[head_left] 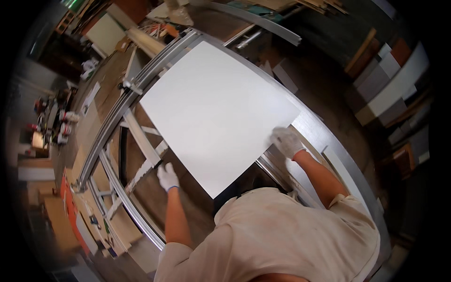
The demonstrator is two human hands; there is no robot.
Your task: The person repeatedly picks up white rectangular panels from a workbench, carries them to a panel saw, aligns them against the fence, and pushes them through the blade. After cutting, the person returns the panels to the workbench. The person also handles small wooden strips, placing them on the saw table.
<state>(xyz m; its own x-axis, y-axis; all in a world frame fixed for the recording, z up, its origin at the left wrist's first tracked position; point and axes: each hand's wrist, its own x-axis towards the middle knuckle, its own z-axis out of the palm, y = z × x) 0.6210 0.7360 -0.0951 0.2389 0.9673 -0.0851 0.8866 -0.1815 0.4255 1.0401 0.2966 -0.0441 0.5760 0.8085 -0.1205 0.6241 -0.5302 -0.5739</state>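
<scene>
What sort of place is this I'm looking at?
Probably a woodworking or panel-cutting workshop, judging by the large white panel lying across a frame with long metal rails, and the assorted boards gathered at the right.

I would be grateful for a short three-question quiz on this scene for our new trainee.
1. True or false: the left hand and the right hand both wear pale gloves.
2. Multiple choice: which hand is nearer the right-hand corner of the large white panel? A) left B) right
3. Fill in the colour: the person's short-sleeved shirt is ____.

Key: 1. True. 2. B. 3. Beige.
</scene>
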